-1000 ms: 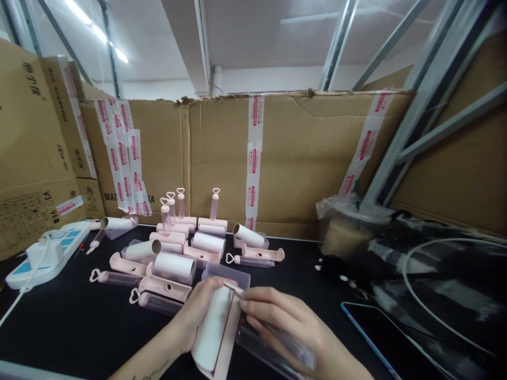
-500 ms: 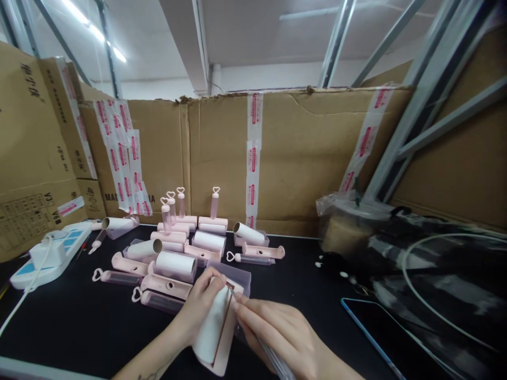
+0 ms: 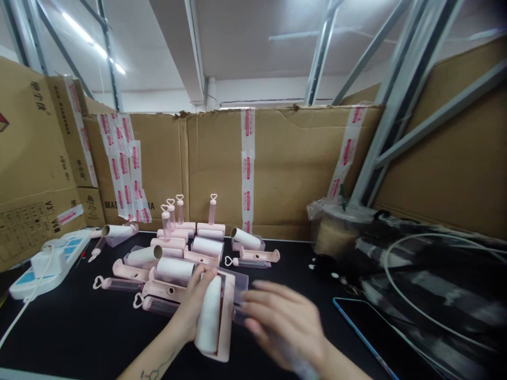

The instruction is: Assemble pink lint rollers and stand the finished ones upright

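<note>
My left hand (image 3: pixel 194 303) is closed around a lint roller (image 3: pixel 209 316), a white sticky roll set in a pale pink holder, tilted over the table. A reddish-brown line shows between roll and holder. To its right, my right hand (image 3: pixel 285 322) is apart from the roller and smeared by motion. A slim tool with a clear handle (image 3: pixel 299 361) lies under its palm; the tool's tip cannot be made out. Behind the roller is a translucent purple cover (image 3: pixel 237 282). Close to my left hand lie another white roll (image 3: pixel 174 269) and a pink holder (image 3: pixel 164 290).
Several finished-looking pink rollers with heart-ended handles (image 3: pixel 213 211) stand at the back by the cardboard wall (image 3: pixel 293 174). A white power strip (image 3: pixel 55 269) is at left. On the right are a bagged drink cup (image 3: pixel 336 227), a phone (image 3: pixel 372 338) and a dark patterned bundle (image 3: pixel 428 279).
My right hand and its tool have moved right, away from the roller's edge. The roller has turned more upright in my left hand, and the view has shifted slightly.
</note>
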`<state>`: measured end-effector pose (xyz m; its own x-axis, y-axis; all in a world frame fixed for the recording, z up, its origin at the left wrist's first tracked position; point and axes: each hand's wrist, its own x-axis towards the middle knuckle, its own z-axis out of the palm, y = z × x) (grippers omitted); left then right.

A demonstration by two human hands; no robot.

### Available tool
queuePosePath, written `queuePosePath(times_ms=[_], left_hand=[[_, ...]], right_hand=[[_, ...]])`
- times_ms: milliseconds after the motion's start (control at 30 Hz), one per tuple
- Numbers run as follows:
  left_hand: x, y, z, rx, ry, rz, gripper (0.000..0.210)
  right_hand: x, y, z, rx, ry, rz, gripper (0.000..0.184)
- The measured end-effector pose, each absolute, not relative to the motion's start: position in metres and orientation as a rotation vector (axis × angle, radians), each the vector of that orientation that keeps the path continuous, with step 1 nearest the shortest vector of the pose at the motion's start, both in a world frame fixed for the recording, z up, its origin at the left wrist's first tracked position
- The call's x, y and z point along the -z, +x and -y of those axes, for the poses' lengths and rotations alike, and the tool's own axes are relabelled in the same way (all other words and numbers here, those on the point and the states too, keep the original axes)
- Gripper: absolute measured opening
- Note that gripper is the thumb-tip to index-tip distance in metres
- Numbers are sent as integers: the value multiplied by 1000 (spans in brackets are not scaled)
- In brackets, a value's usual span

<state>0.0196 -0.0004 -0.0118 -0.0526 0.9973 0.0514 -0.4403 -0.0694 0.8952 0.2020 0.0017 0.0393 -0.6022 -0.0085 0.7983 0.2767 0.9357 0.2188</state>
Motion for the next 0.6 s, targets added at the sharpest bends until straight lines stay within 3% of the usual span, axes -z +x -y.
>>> queuePosePath(times_ms=[100, 267, 433, 600], left_hand=[[9, 20, 3, -1414, 879, -854, 34], [9, 28, 6, -1373, 906, -821, 34], [11, 30, 3, -1386, 911, -808, 30], [4, 36, 2, -1431, 889, -772, 31]], right_hand=[[-53, 205, -9, 208, -520, 2023, 13], [-52, 188, -26, -117, -864, 2370, 38], [-42, 180, -30, -630, -713, 2397, 39], [-42, 189, -30, -659, -754, 2303, 40]])
